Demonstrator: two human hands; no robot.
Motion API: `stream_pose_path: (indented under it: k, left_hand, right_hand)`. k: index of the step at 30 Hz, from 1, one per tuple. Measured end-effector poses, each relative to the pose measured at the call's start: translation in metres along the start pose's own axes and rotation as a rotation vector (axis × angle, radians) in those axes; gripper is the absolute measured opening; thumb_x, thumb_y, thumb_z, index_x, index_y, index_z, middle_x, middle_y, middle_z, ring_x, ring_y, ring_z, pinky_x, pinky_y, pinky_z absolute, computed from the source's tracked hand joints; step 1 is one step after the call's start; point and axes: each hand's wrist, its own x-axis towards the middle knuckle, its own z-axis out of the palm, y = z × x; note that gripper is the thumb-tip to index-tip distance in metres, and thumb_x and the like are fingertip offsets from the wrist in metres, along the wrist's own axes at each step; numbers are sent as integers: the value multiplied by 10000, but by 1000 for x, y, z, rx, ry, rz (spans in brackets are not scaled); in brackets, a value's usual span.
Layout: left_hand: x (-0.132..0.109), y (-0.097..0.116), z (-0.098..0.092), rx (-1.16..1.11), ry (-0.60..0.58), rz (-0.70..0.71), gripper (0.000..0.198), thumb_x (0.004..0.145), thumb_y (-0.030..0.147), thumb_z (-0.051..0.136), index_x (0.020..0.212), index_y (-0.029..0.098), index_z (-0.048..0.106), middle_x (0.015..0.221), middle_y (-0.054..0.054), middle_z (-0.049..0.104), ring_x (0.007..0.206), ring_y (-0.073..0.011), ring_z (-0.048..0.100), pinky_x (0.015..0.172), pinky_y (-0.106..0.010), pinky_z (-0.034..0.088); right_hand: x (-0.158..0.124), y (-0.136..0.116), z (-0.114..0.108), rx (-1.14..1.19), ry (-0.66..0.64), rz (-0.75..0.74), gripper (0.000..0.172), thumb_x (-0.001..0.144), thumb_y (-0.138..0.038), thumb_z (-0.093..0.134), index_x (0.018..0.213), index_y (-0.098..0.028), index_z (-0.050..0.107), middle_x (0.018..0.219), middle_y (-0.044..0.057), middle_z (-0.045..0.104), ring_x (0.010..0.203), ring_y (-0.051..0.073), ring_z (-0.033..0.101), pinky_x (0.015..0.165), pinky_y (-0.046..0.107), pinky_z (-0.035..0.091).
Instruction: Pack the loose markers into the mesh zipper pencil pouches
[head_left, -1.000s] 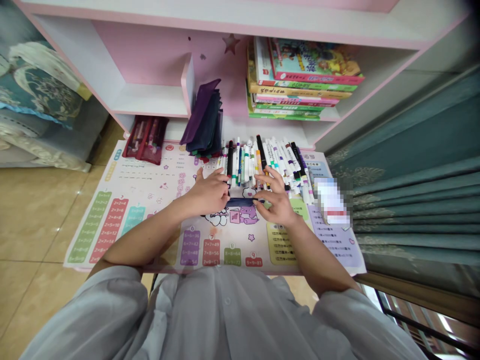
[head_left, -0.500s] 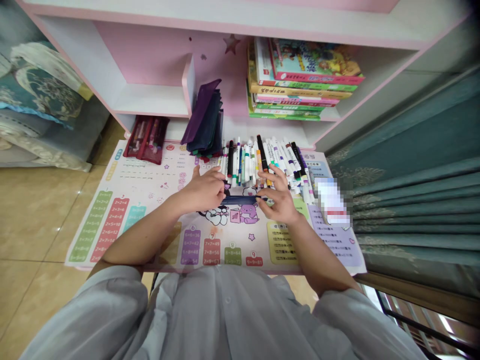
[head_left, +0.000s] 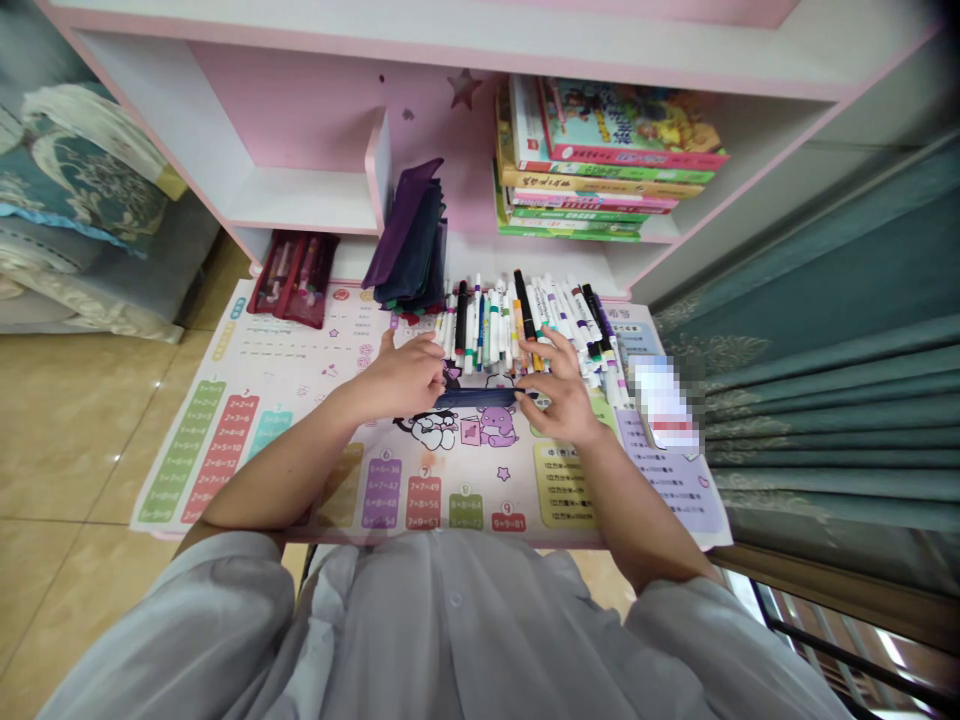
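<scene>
Between my hands lies a narrow dark navy fabric pouch (head_left: 476,398), flat on the printed multiplication desk mat (head_left: 225,450). My left hand (head_left: 401,378) covers its left end, and my right hand (head_left: 559,392) pinches its right end with the fingertips. Just beyond my right hand's fingers, a dense row of several felt-tip markers (head_left: 525,322) lies side by side on the mat. Part of the pouch's ends is hidden by my fingers.
Behind the markers stand a stack of dark fabric pouches (head_left: 409,240) and a red mesh pencil case (head_left: 294,280). Books (head_left: 607,160) fill a pink-and-white shelf (head_left: 300,200). A pixelated item (head_left: 664,405) lies at the mat's right, beside a teal curtain (head_left: 825,350).
My hands have drawn slightly apart, and the navy pouch now looks longer and straighter between them, its left end further left.
</scene>
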Motion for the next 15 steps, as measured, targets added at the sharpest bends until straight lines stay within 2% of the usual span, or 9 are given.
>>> stream_pose_path:
  k: [9,15]
  left_hand:
    - [-4,-5,-5,-20,-2,-2,225,869,234,492,675,170,589,1293,-95,631,1442,-314,352,1177,-716,88]
    - [-5,-5,-8,-5,-25,-26,247,881,230,493,670,166,604,1296,-98,626,1433,-323,364,1173,-720,104]
  right_hand:
    - [1,0,-3,-4,18,-19,103,757,-183,656,825,-259,646,1455,-39,503,1453,382,339,1129,634,360]
    - [-2,3,-2,-13,11,15,65,759,-219,657,805,-265,651,1451,-43,509,1451,382,337,1150,654,327]
